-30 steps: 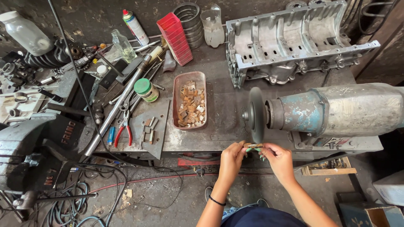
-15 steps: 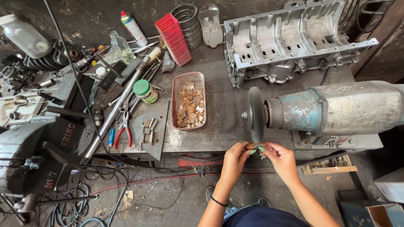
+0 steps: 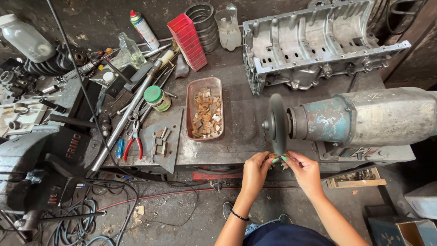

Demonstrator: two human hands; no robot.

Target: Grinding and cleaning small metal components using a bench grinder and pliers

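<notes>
While the fingers are crowding together at the bench edge, the small brownish piece between them is mostly hidden, and its shape is hard to make out. The left hand is pinching it from one side with curled fingertips closed narrowly on it, and the right hand is pinching it from the other side in the same tight way, both holding it up against the lower rim of the dark grinding wheel. A thin dark band is sitting around the left wrist, and both forearms are being cut off by the lower frame edge.

Just beyond, the wheel is standing on edge in front of the blue-grey motor housing, which is running off the right side. To the left, a shallow metal tray is holding many small tan blocks, with red-handled pliers and a green-lidded jar lying farther left. A heavy vise is filling the near left corner. At the back of the workbench, a grey engine casting is resting beside a red ribbed box.
</notes>
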